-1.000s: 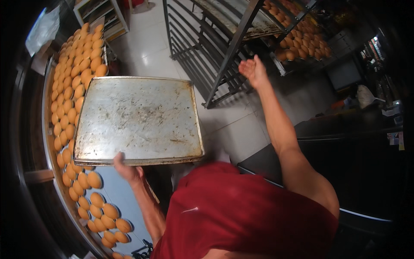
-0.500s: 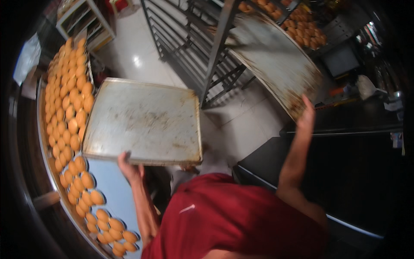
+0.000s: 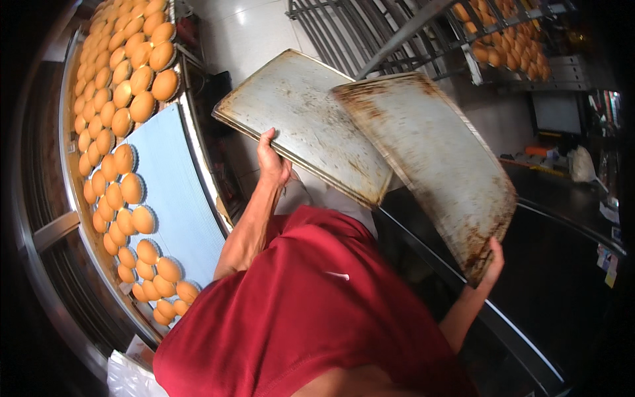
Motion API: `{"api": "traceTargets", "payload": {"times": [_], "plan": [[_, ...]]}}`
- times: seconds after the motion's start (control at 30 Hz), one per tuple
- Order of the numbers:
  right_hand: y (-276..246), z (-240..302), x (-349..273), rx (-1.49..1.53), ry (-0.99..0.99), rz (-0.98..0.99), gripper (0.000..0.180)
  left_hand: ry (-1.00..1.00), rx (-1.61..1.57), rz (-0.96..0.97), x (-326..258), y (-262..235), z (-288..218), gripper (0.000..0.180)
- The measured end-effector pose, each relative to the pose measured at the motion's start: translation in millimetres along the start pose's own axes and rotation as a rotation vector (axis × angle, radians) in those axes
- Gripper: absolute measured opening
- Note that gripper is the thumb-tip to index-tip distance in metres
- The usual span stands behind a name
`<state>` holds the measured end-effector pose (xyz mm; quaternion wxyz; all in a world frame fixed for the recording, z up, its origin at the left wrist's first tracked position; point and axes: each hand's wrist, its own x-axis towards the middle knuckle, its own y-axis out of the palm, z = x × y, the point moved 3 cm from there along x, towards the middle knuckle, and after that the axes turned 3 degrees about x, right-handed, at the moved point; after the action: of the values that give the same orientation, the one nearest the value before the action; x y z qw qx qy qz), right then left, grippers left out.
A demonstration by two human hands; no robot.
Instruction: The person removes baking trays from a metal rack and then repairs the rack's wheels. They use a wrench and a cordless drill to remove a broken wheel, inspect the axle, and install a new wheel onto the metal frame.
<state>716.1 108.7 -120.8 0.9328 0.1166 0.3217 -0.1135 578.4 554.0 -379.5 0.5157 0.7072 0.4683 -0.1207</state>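
My left hand (image 3: 272, 161) grips the near edge of a worn metal baking tray (image 3: 301, 109), its thumb on top. The doubled rim there suggests more than one tray stacked together. In my right hand (image 3: 491, 263) is another baking tray (image 3: 440, 155), held at its near right corner and tilted. This one has dark brown burnt stains at both ends. Its far left part overlaps the left-hand tray in the picture; whether the two touch I cannot tell.
At left, many golden cakes in paper cups (image 3: 122, 92) cover a table with a light blue ribbed surface (image 3: 175, 165). A metal rack (image 3: 344, 30) stands ahead, with more cakes (image 3: 512, 49) at far right. To my right is a black counter (image 3: 555, 278).
The right-hand tray has come away from the rack, in toward my body. The left-hand tray has turned and shifted right, away from the cakes. My view has swung too.
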Motion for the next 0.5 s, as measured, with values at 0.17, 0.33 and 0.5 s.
{"api": "traceTargets", "payload": {"times": [0.17, 0.33, 0.5], "plan": [[41.0, -89.3, 32.0, -0.106, 0.176, 0.397, 0.034, 0.181, -0.029, 0.034, -59.5, 21.8, -66.2, 0.058], [168.5, -99.6, 18.6, -0.155, 0.119, 0.656, 0.039, 0.481, -0.071, 0.132, -91.2, 42.6, -151.5, 0.065], [301.4, -133.2, 23.4, -0.124, 0.139, 0.932, 0.04, 0.647, -0.148, 0.247, -79.1, 76.5, -230.6, 0.066]]}}
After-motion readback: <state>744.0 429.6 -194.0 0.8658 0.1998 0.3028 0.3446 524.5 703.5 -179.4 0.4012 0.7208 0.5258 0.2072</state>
